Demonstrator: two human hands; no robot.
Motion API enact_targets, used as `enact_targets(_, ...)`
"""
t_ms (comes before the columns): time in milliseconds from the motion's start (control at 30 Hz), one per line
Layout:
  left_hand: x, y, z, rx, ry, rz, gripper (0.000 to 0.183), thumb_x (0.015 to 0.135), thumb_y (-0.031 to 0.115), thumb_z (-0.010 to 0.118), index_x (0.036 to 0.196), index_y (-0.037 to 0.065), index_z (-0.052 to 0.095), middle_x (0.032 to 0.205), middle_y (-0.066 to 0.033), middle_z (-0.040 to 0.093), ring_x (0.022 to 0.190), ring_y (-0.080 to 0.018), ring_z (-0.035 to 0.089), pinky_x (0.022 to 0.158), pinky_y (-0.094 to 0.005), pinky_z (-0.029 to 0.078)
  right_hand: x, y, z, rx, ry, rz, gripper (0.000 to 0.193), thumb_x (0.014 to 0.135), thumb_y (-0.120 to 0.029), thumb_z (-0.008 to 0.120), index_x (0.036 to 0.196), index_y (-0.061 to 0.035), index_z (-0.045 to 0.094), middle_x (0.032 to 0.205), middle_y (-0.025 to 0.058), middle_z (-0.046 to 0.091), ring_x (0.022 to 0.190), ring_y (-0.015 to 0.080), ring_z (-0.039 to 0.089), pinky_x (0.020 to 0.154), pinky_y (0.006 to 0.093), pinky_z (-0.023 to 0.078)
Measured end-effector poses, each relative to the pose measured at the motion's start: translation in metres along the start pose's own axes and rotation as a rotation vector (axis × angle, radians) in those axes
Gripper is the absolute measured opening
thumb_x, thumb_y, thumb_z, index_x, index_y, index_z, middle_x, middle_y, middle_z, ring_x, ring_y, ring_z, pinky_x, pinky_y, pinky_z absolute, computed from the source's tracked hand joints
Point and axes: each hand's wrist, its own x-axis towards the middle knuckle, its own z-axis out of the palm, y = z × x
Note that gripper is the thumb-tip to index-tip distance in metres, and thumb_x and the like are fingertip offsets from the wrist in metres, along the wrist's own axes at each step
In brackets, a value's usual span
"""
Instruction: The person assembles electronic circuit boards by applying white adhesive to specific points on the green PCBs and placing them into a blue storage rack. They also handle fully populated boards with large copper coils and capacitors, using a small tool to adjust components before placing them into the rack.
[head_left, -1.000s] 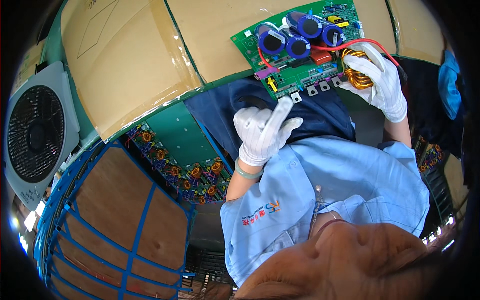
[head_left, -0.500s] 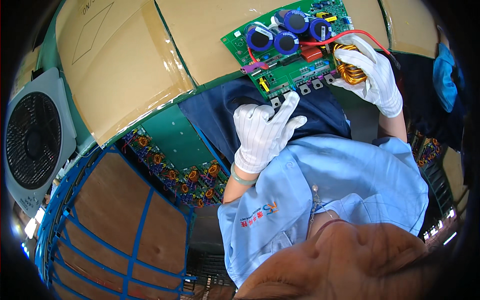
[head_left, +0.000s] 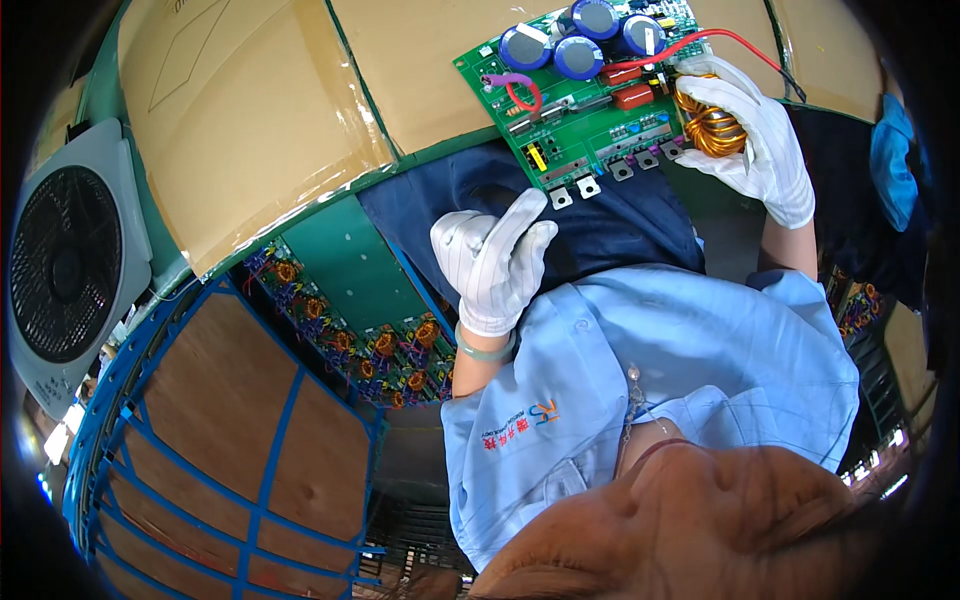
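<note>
A green circuit board [head_left: 575, 128] is held tilted over the table's near edge. It carries large blue capacitors [head_left: 579, 58], a red wire [head_left: 690, 42], a purple sleeve with a red loop, and a row of metal-tabbed transistors [head_left: 621, 170] along its near edge. My right hand [head_left: 765, 150], in a white striped glove, is wrapped round the copper-wound toroidal coil [head_left: 714, 122] at the board's right end. My gloved left hand [head_left: 490, 262] holds nothing; its index finger is stretched out towards the leftmost metal tab, and its other fingers are curled.
Brown cardboard [head_left: 250, 120] covers the table. A grey box fan [head_left: 68, 260] stands at the left. Below the table edge, several boards with coils [head_left: 385, 345] sit near a blue-framed rack with brown panels [head_left: 210, 400]. Blue cloth [head_left: 893, 165] shows at the far right.
My left hand has drawn left and slightly down, off the middle tabs to the leftmost one. The board has shifted a little and turned in my right hand's grip.
</note>
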Motion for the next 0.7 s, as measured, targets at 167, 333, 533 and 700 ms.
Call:
enact_targets(167,0.001,0.002,0.003,-0.026,-0.109,0.028,0.023,0.081,0.023,0.076,0.099,0.01,0.07,0.082,0.0037,0.066,0.066,-0.0163,0.05,0.071,-0.0315,0.043,0.0,0.0,-0.001,0.006,-0.016,0.027,0.057,0.071,-0.031,0.081,0.122,-0.0134,0.062,0.125,0.0148,0.06,0.11,0.0337,0.062,0.088,0.0361,0.052)
enact_targets(333,-0.002,-0.002,0.005,-0.053,-0.035,0.044,0.022,0.081,0.021,0.076,0.098,0.008,0.069,0.087,0.0022,0.069,0.067,-0.0164,0.051,0.072,-0.0314,0.044,0.001,-0.001,-0.002,-0.005,-0.018,0.024,0.057,0.071,-0.031,0.082,0.122,-0.0134,0.062,0.125,0.0139,0.061,0.112,0.0332,0.061,0.09,0.036,0.052)
enact_targets(533,0.003,0.002,0.002,-0.022,-0.055,0.003,0.027,0.08,0.023,0.076,0.102,0.007,0.071,0.08,0.0017,0.064,0.068,-0.0176,0.052,0.071,-0.0321,0.044,0.0,0.001,-0.001,0.014,-0.014,0.033,0.058,0.07,-0.031,0.082,0.122,-0.0137,0.062,0.125,0.0133,0.061,0.113,0.0327,0.061,0.09,0.036,0.051)
enact_targets(700,0.0,0.0,0.01,-0.073,-0.064,0.062,0.035,0.079,0.026,0.076,0.109,0.009,0.071,0.072,0.0028,0.051,0.068,-0.0182,0.048,0.069,-0.0331,0.042,0.001,0.002,-0.001,-0.001,-0.015,0.017,0.058,0.07,-0.032,0.082,0.122,-0.0138,0.062,0.125,0.013,0.061,0.112,0.0325,0.061,0.09,0.0362,0.051)
